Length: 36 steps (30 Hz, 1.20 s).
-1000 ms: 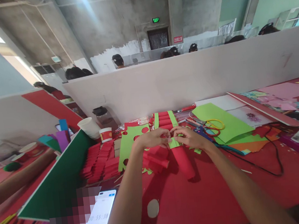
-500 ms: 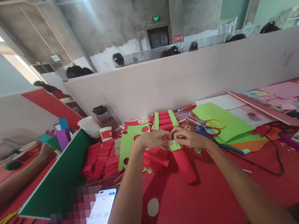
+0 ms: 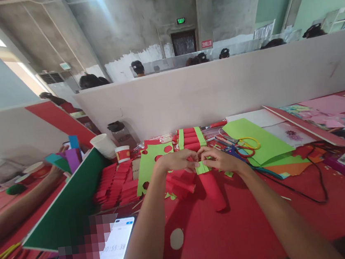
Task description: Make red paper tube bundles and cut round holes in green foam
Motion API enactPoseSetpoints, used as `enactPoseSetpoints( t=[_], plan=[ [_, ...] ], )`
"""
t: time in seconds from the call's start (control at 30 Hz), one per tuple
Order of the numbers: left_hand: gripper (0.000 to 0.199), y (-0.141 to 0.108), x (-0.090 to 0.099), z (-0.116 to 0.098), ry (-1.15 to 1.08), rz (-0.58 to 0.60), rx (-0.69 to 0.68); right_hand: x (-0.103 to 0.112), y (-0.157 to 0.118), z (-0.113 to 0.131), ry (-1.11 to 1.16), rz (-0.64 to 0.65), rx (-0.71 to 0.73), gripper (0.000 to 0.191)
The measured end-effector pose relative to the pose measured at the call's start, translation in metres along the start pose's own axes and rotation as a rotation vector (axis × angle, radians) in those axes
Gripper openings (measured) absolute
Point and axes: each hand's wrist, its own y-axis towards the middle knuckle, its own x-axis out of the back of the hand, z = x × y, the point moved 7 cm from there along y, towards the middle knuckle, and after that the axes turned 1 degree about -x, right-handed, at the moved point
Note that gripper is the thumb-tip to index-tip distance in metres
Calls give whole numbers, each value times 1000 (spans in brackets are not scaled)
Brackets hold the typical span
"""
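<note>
A red paper tube (image 3: 212, 193) slants across the red tabletop, its near end toward me. A light green paper band (image 3: 202, 168) wraps around its upper part. My left hand (image 3: 180, 160) is closed at the band's left side, fingertips pinching at its upper edge. From the right, my right hand (image 3: 219, 158) grips the band and tube with bent fingers. The two hands' fingertips meet over the tube and hide its far end. Just beyond them lies a row of red paper rolls (image 3: 189, 136) with green strips along both sides.
To the left are a green sheet with round holes (image 3: 148, 161), red folded paper (image 3: 114, 184) and a paper cup (image 3: 122, 154). Scissors (image 3: 249, 143) and green sheets (image 3: 254, 136) lie right. A phone (image 3: 117, 250) sits near my left forearm; a green board (image 3: 68, 199) borders the left.
The camera view has shifted very slightly. Both hands stay on the banded tube with almost no visible movement.
</note>
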Motion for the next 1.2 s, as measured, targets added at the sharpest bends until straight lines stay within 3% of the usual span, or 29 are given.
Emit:
enactPoseSetpoints(
  t=[0.33, 0.57, 0.77, 1.2],
  plan=[
    [15, -4, 2, -4, 110, 0, 67, 2, 1, 0, -12, -11, 4, 19],
    [21, 1, 3, -5, 222, 13, -1, 3, 3, -2, -32, -54, 6, 17],
    [23, 5, 6, -2, 330, -49, -55, 3, 2, -4, -38, -73, -14, 17],
    [24, 10, 6, 4, 379, -49, -53, 1, 2, -3, -36, -51, -17, 16]
  ],
)
